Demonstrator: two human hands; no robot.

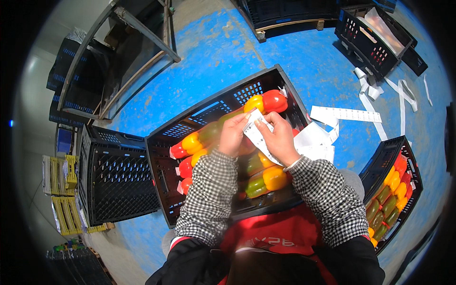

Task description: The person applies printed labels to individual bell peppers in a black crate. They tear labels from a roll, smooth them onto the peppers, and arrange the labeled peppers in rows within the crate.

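My left hand [233, 132] pinches the left edge of a strip of printed white labels [257, 134]. On the strip's other side, my right hand [277, 137] grips it with thumb and fingers. Both hands are above a black plastic crate [213, 110] that holds wrapped rows of bell peppers. A red pepper [274, 101] lies at the far right, against a yellow pepper [254, 103]. Nearer to me are another yellow pepper [274, 178] and a green pepper [255, 187]. My forearms and hands hide the middle of the crate.
More label strip [313, 137] hangs over the crate's right side. Loose white strips [370, 89] lie on the blue floor. At right stands a crate of packed peppers [392, 192]; at left, a black crate [121, 178]. A metal-framed cart [139, 32] and a crate with paper [370, 42] stand farther off.
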